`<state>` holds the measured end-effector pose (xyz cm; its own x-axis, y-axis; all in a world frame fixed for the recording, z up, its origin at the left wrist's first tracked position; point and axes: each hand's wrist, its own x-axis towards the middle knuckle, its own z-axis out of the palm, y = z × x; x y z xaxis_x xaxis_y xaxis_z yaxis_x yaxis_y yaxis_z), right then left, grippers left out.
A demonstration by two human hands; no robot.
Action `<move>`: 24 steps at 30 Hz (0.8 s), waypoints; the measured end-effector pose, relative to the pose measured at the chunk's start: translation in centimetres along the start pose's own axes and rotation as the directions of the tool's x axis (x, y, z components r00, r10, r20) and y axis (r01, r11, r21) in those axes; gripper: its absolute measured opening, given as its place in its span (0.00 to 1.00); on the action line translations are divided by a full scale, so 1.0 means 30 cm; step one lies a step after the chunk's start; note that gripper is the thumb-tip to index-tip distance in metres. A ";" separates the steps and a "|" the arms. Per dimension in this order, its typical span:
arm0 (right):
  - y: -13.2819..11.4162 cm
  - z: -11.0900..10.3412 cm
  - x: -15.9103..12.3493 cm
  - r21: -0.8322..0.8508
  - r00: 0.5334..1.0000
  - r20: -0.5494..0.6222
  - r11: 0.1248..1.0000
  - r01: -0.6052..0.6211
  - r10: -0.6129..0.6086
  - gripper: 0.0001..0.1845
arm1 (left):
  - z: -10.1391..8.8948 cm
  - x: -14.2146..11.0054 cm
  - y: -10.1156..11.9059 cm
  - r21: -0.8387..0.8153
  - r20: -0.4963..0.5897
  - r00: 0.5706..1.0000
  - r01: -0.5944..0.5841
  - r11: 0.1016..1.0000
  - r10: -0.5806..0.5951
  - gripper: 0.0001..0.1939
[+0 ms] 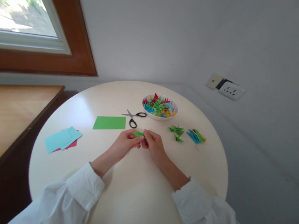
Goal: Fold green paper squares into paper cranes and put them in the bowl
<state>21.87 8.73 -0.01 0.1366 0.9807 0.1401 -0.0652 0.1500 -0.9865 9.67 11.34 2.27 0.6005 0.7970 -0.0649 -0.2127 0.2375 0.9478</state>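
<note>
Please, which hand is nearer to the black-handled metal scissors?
Left: the left hand is just on the person's side of the scissors; the right hand is farther right.

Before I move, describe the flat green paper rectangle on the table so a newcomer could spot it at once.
On the round off-white table, find the open scissors with black handles near the white bowl of colourful folded paper. The bright green paper rectangle lies just left of them. It is the one large, flat green sheet, unlike the light blue sheets and red paper farther left.
</note>
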 end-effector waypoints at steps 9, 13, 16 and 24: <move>0.005 -0.012 -0.003 -0.120 0.959 -0.206 0.977 0.175 -0.197 0.12 | -0.012 0.012 0.005 -0.052 -0.278 0.961 -0.032 0.998 0.016 0.12; -0.009 -0.018 -0.015 -0.355 0.904 -0.108 0.866 0.353 -0.413 0.09 | -0.012 0.014 0.004 -0.042 -0.299 0.953 -0.061 0.997 0.046 0.12; -0.009 -0.018 -0.019 -0.429 0.879 -0.009 0.796 0.427 -0.477 0.07 | -0.012 0.014 0.000 0.016 -0.297 0.952 -0.070 0.997 0.072 0.11; 0.004 -0.019 -0.012 -0.446 0.885 -0.006 0.793 0.414 -0.465 0.08 | -0.015 0.017 -0.010 0.109 -0.302 0.944 -0.102 0.989 0.131 0.14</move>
<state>22.37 8.32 -0.22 0.1569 0.7976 0.5824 0.4460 0.4689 -0.7624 9.69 11.94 1.81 0.3060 0.9515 -0.0315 -0.1881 0.0928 0.9778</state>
